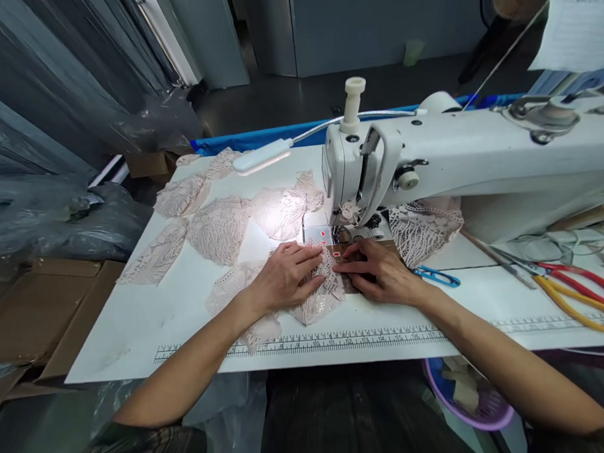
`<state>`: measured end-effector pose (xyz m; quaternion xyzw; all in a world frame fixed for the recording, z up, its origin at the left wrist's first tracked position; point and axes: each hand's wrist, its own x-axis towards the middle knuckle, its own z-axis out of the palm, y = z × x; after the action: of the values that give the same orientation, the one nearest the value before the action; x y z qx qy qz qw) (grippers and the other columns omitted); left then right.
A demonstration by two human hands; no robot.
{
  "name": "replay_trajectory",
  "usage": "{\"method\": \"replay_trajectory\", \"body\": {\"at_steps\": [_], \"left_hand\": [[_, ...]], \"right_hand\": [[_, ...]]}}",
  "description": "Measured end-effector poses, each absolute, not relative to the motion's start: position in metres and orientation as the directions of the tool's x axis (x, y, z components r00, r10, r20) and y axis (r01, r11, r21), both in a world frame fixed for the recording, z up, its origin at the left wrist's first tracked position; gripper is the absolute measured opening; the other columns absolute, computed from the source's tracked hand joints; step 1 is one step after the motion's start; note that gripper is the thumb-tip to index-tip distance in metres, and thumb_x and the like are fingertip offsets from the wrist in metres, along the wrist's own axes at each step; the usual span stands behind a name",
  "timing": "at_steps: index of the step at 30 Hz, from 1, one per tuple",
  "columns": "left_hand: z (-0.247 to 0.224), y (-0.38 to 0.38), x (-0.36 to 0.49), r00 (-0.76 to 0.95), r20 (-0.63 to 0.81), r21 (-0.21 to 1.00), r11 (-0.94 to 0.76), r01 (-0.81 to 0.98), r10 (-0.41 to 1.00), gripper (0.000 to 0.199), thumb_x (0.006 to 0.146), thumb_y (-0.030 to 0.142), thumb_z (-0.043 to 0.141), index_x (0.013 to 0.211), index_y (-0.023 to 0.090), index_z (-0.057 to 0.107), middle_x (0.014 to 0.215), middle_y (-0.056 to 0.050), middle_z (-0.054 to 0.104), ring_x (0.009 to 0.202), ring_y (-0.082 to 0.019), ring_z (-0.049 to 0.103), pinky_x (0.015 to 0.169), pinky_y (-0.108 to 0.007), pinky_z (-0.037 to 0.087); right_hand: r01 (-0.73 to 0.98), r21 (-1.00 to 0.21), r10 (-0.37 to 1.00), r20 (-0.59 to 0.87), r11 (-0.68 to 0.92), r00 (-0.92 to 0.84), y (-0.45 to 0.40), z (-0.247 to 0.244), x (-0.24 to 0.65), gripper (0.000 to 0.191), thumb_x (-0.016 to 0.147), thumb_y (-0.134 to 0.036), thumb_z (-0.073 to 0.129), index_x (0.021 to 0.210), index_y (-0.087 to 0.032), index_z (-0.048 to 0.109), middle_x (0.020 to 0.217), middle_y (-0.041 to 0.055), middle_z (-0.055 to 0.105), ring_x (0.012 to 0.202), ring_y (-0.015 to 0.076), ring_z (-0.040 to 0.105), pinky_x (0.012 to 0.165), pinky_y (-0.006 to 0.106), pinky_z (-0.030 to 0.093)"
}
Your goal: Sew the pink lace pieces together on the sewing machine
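Note:
A pale pink lace piece (317, 308) lies on the sewing machine bed just in front of the presser foot (343, 235). My left hand (287, 276) rests flat on this lace, its fingers stretched toward the needle area. On the other side, my right hand (382, 271) has its fingers bent and pinched together at the lace's right edge. The white sewing machine (347, 164) stands over both hands, and its needle tip is hard to make out. Another lace cup (234, 279) lies partly under my left wrist.
Several lace cups (221, 230) are spread across the left of the white table (131, 327). A blue thread snipper (437, 276) lies beside my right wrist. Scissors (580, 294) with red and yellow handles are farther right. A lamp (263, 156) reaches over the table; a purple basket (490, 412) stands below.

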<state>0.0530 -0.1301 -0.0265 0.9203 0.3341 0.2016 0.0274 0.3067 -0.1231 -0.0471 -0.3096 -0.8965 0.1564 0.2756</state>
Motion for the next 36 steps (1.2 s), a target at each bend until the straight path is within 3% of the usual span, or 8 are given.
{"method": "replay_trajectory", "body": {"at_steps": [5, 13, 16, 20, 22, 25, 31, 36], "left_hand": [[-0.018, -0.114, 0.052, 0.602, 0.432, 0.212, -0.725, 0.656, 0.671, 0.020, 0.094, 0.031, 0.056, 0.098, 0.015, 0.068, 0.105, -0.007, 0.073, 0.092, -0.020, 0.067, 0.087, -0.041, 0.050], [-0.007, -0.054, 0.082, 0.673, 0.131, 0.312, -0.674, 0.669, 0.728, 0.017, 0.088, 0.030, 0.063, 0.089, 0.015, 0.070, 0.097, -0.008, 0.067, 0.086, -0.019, 0.063, 0.070, -0.030, 0.051], [0.004, -0.049, 0.071, 0.662, 0.136, 0.346, -0.661, 0.666, 0.737, 0.017, 0.088, 0.031, 0.063, 0.090, 0.016, 0.070, 0.101, -0.007, 0.067, 0.086, -0.017, 0.063, 0.070, -0.029, 0.050], [0.016, -0.048, 0.027, 0.521, 0.256, 0.331, -0.581, 0.744, 0.814, 0.018, 0.091, 0.029, 0.055, 0.095, 0.019, 0.069, 0.095, -0.005, 0.069, 0.083, -0.015, 0.062, 0.074, -0.029, 0.048], [0.013, -0.046, 0.010, 0.580, 0.186, 0.318, -0.607, 0.728, 0.793, 0.017, 0.090, 0.025, 0.054, 0.096, 0.020, 0.069, 0.095, -0.005, 0.070, 0.081, -0.015, 0.062, 0.072, -0.028, 0.047], [-0.001, -0.042, 0.004, 0.592, 0.131, 0.332, -0.598, 0.730, 0.795, 0.015, 0.088, 0.022, 0.054, 0.092, 0.020, 0.069, 0.098, -0.007, 0.069, 0.083, -0.015, 0.062, 0.072, -0.027, 0.046], [0.001, -0.053, 0.033, 0.530, 0.111, 0.363, -0.531, 0.766, 0.841, 0.015, 0.087, 0.029, 0.059, 0.081, 0.020, 0.068, 0.077, -0.003, 0.066, 0.066, -0.013, 0.056, 0.059, -0.025, 0.041], [0.019, -0.067, 0.047, 0.656, 0.124, 0.367, -0.648, 0.667, 0.745, 0.027, 0.091, 0.040, 0.055, 0.088, 0.019, 0.071, 0.090, -0.005, 0.066, 0.077, -0.014, 0.060, 0.067, -0.027, 0.046]], "right_hand": [[0.441, -0.513, 0.657, 0.391, 0.737, -0.644, -0.124, -0.047, 0.307, 0.032, 0.086, -0.017, 0.056, 0.110, -0.030, 0.073, 0.108, 0.0074, 0.060, 0.102, 0.0207, 0.058, 0.092, 0.040, 0.050], [0.466, -0.499, 0.667, 0.377, 0.731, -0.643, -0.124, -0.048, 0.308, 0.030, 0.084, -0.017, 0.057, 0.107, -0.026, 0.074, 0.110, 0.0078, 0.062, 0.104, 0.0222, 0.059, 0.093, 0.042, 0.051], [0.456, -0.492, 0.656, 0.393, 0.742, -0.644, -0.126, -0.047, 0.309, 0.033, 0.085, -0.018, 0.056, 0.113, -0.026, 0.071, 0.111, 0.0080, 0.062, 0.105, 0.0225, 0.059, 0.094, 0.043, 0.051], [0.449, -0.451, 0.629, 0.429, 0.771, -0.648, -0.131, -0.046, 0.304, 0.041, 0.090, -0.022, 0.051, 0.131, -0.022, 0.059, 0.134, 0.0109, 0.054, 0.125, 0.0251, 0.050, 0.105, 0.048, 0.044], [0.452, -0.409, 0.600, 0.392, 0.793, -0.698, -0.137, -0.044, 0.296, 0.042, 0.093, -0.026, 0.049, 0.134, -0.021, 0.055, 0.139, 0.0120, 0.051, 0.130, 0.0273, 0.045, 0.107, 0.052, 0.039], [0.423, -0.380, 0.542, 0.301, 0.823, -0.785, -0.149, -0.040, 0.280, 0.040, 0.095, -0.032, 0.049, 0.131, -0.018, 0.056, 0.133, 0.0139, 0.056, 0.126, 0.0290, 0.047, 0.103, 0.055, 0.036], [0.384, -0.378, 0.483, 0.213, 0.842, -0.849, -0.177, -0.029, 0.255, 0.037, 0.095, -0.039, 0.051, 0.122, -0.015, 0.060, 0.122, 0.0152, 0.058, 0.111, 0.0280, 0.049, 0.091, 0.048, 0.038], [0.384, -0.373, 0.499, 0.290, 0.845, -0.816, -0.188, -0.028, 0.261, 0.033, 0.097, -0.036, 0.049, 0.119, -0.015, 0.060, 0.124, 0.0151, 0.057, 0.114, 0.0282, 0.047, 0.091, 0.048, 0.039]]}}
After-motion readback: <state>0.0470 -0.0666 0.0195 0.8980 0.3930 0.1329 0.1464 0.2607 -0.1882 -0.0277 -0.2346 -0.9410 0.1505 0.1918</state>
